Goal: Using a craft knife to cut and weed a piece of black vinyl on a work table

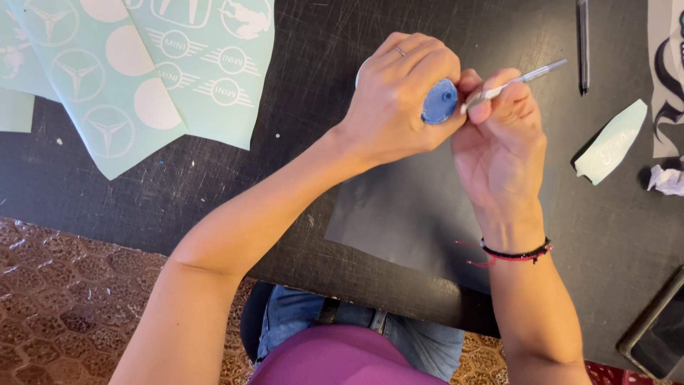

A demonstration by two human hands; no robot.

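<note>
My left hand [399, 100] is curled around a small round blue disc [439, 101], holding it above the black table [299, 142]. A ring sits on one of its fingers. My right hand [499, 135] grips a thin silver craft tool [524, 75] and its tip rests at the disc's right edge. A dark beaded bracelet circles my right wrist. Both hands touch each other around the disc; most of the disc is hidden by my fingers.
Pale green decal sheets [142, 64] with round emblems lie at the top left. A dark sheet [399, 214] lies under my hands. A black pen [583, 43], a pale green scrap [611, 142], crumpled white paper [666, 180] and a phone [659, 328] sit at the right.
</note>
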